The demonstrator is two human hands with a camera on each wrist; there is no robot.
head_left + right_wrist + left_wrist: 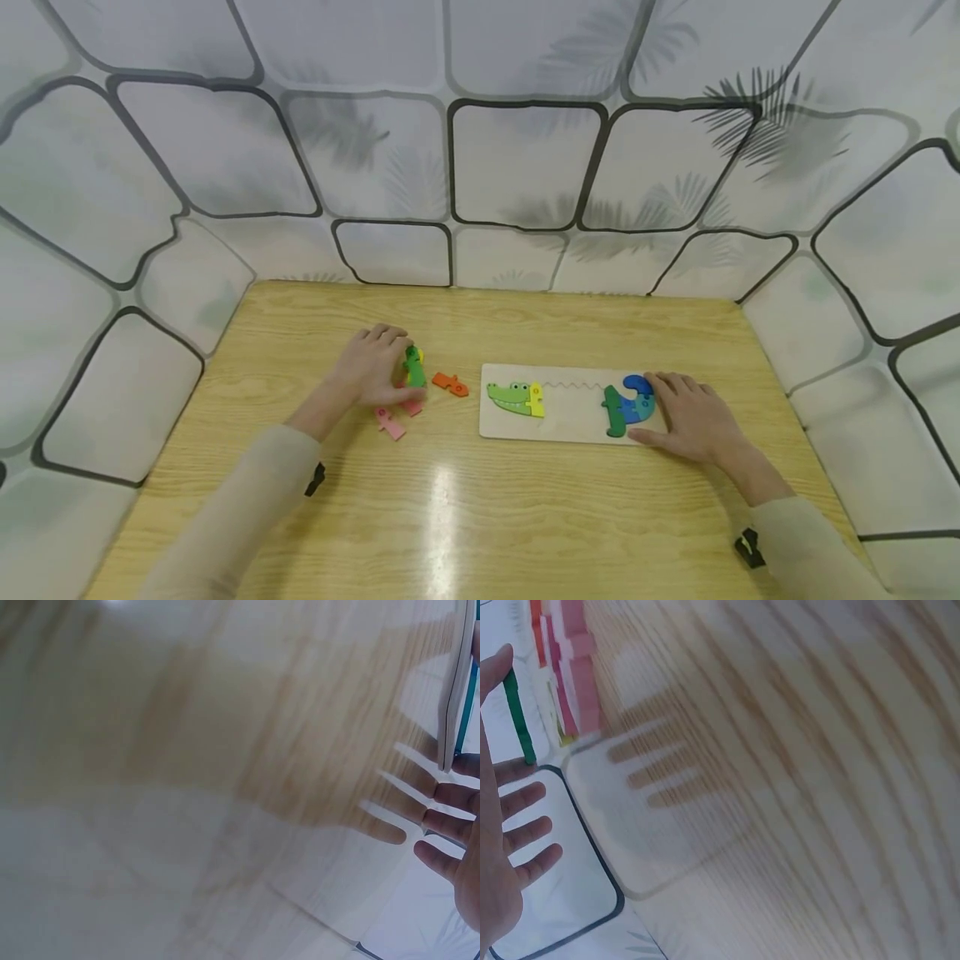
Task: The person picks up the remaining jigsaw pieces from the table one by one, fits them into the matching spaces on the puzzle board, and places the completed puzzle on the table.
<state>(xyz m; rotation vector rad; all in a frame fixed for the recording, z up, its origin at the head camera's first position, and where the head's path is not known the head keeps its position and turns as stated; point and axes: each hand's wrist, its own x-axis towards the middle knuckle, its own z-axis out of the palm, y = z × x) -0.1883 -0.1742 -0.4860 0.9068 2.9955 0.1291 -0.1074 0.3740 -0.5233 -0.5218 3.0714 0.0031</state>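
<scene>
The left hand [375, 367] pinches a green puzzle piece [414, 367] between thumb and index finger; in the left wrist view that piece [519, 716] is edge-on, off the table. Pink pieces [390, 424] lie below that hand, and a bit of yellow shows behind the green piece. The right hand [693, 418] rests at the right end of the pale puzzle board [570, 429], its thumb and fingers around the blue pieces [638, 407]. On the board are a green crocodile head [510, 398], a yellow piece [536, 400] and a dark green piece [614, 412].
An orange piece [451, 385] lies on the wooden table [450, 500] between the left hand and the board. Patterned fabric walls [525, 167] stand behind the table and at both its sides.
</scene>
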